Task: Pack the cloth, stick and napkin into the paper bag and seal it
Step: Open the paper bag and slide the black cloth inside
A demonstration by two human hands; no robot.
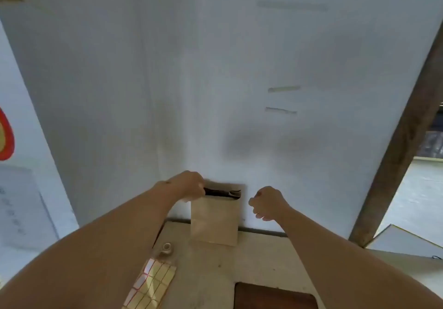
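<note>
Your left grip (190,186) pinches the paper bag (214,222) at its ten o'clock corner, mouth gaping; your right grip (266,202), curled empty, hovers at three o'clock.

One brown paper bag (214,222) stands upright on one beige table (263,260). Two bare hands show: one left hand (189,185), one right hand (267,202). One small tan tape roll (167,248), one sheet of yellow square stickers (153,282), one dark brown board (273,295).
</note>
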